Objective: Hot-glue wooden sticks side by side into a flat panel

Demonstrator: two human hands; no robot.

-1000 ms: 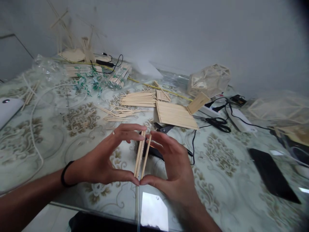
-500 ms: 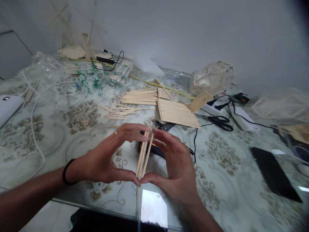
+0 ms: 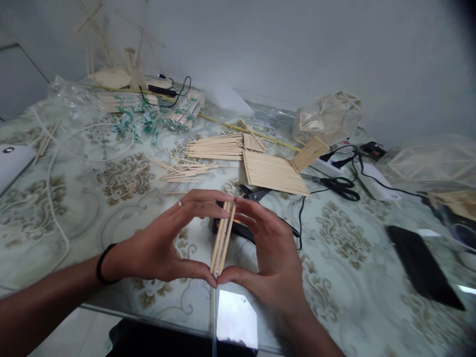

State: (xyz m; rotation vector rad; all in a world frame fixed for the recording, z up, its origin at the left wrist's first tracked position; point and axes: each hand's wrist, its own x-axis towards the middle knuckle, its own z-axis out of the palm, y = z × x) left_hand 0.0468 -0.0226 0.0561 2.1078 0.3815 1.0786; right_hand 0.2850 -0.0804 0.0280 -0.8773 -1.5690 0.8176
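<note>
Left hand [image 3: 174, 238]: half open in a C shape, grasping a pair of pale, round wooden sticks [image 3: 219, 240] by their ends, with the thumb at the near end and the fingertips at the far end. Right hand [image 3: 273, 248]: in a mirrored C shape, grasping a single pale, round wooden stick [image 3: 227, 240] in the same manner. The thumb tips meet or nearly meet; contact between them cannot be confirmed.

Alignment: the pair and the single stick lie side by side between the two hands, nearly parallel. Their long axes run away from the person, with the far ends leaning slightly toward the right hand. A narrow gap separates the pair from the single stick along most of the length.

Clearance: the near edge of the glass-topped, floral-patterned counter [image 3: 148, 323] lies on the person's side of both thumbs. Just beyond the fingers, a black tool with an orange part [image 3: 241, 232] is partly hidden by the right hand. Farther beyond stand a flat, pale wooden panel [image 3: 273, 172] and, ahead of the left hand, a loose pile of thin wooden sticks [image 3: 188, 172]. Open counter surface extends to the right of the right hand, up to a black, flat rectangular object [image 3: 424, 267].
</note>
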